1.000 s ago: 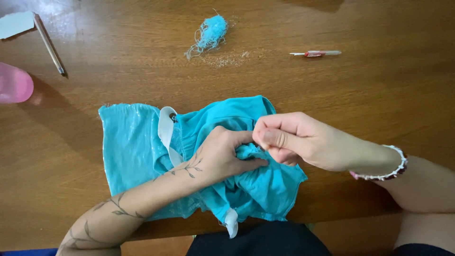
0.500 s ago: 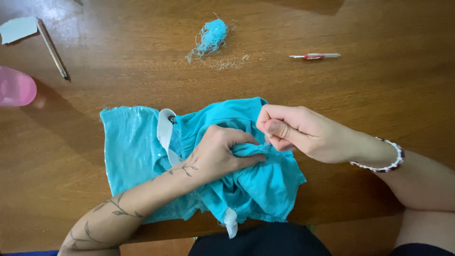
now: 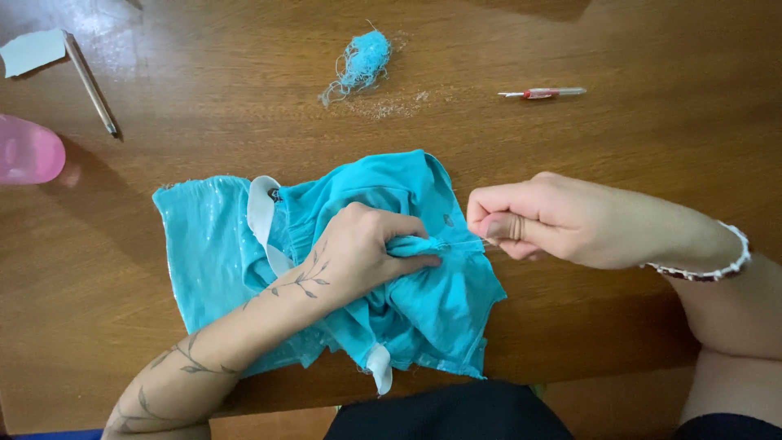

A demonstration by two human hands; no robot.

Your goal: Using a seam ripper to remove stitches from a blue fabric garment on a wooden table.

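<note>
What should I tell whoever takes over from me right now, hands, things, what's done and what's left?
Left hand: pinching a bunched fold of the turquoise garment against the wooden table.
Right hand: closed, drawing a thin thread taut out of that fold.
Nearby: pile of pulled turquoise thread and red-handled tool at the far side.
Done: some thread is out.
Left: this thread is not yet free.

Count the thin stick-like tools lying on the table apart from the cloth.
2. A pencil lies far left beside a paper scrap; a red-handled pick tool lies far right of the turquoise thread clump. Others could hide under the turquoise garment.
</note>
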